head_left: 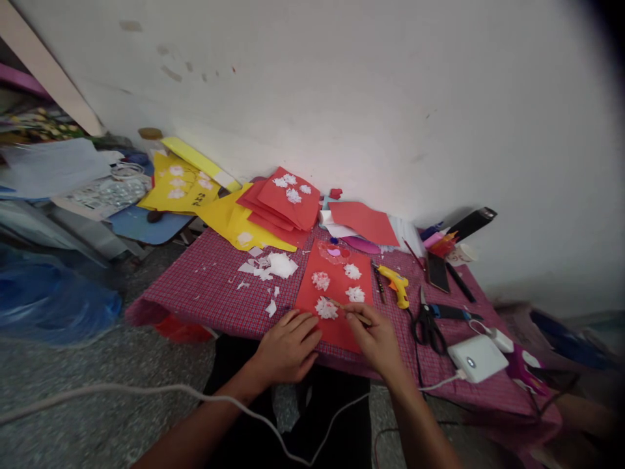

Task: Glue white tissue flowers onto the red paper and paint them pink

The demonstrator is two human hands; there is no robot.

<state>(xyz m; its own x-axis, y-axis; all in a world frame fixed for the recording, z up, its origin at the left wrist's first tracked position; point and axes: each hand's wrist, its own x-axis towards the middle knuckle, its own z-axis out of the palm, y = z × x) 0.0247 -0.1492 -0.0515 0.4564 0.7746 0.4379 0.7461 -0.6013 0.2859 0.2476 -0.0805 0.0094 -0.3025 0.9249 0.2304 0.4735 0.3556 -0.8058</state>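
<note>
In my right hand (372, 335) is a thin paintbrush (361, 318), gripped between the fingers. Its tip touches or hovers just over a white paper flower (326, 308) at the lower left of a red sheet (342, 335). Fingers stretched out, my left hand (289, 345) rests flat by the sheet's lower left edge. Further up the sheet is a flower tinted pink (321, 281). Two white flowers, an upper one (352, 271) and a lower one (355, 294), are on the right side. A clear dish with pink paint (334, 253) sits at the sheet's top.
Torn white paper (273, 266) lies left of the sheet. To the right are a yellow glue gun (396, 284), black scissors (428, 329) and a white power bank (477, 358). Stacked red sheets (278, 208) stand behind. A white cable (195, 391) crosses in front.
</note>
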